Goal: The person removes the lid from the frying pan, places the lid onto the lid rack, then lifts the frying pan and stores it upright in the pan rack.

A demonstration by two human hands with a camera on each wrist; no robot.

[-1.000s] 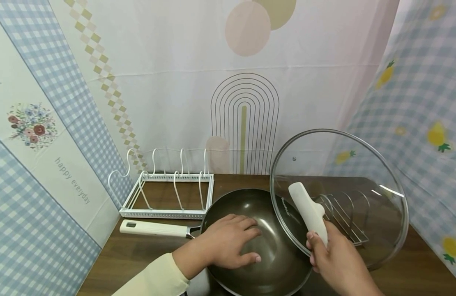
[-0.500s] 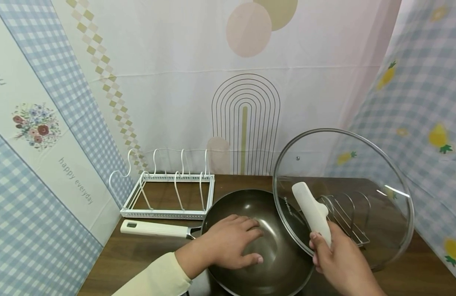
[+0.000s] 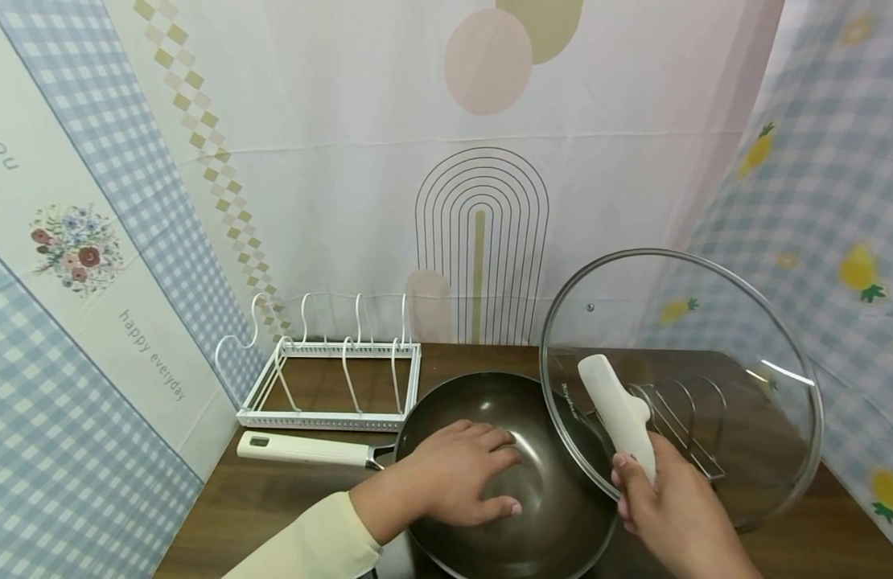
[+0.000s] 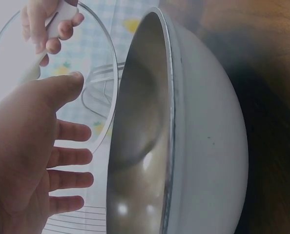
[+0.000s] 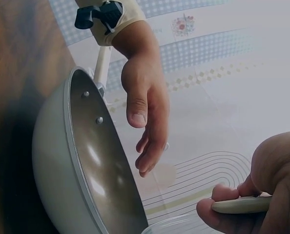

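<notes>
A wok-shaped frying pan [image 3: 562, 498] with a dark inside stands on the table, its cream handle [image 3: 305, 449] pointing left. Over its bowl hovers my left hand [image 3: 464, 474], palm down, fingers extended and holding nothing; the left wrist view shows a gap between the fingers and the pan's pale outer wall [image 4: 208, 122]. My right hand [image 3: 671, 511] grips the cream handle [image 3: 616, 414] of a round glass lid [image 3: 700, 322]. The lid is raised and tilted at the pan's right side. In the right wrist view, most of the lid is out of frame.
At the back left, a white rack [image 3: 327, 419] with upright curved dividers stands behind the pan handle. A metal wire rack [image 3: 722, 402] shows through the glass at the right. Patterned cloths [image 3: 331, 201] hang around the brown wooden table [image 3: 222, 515].
My right hand has carried the lid slightly to the right. My left hand has drifted a little rightward over the pan, its fingers still extended.
</notes>
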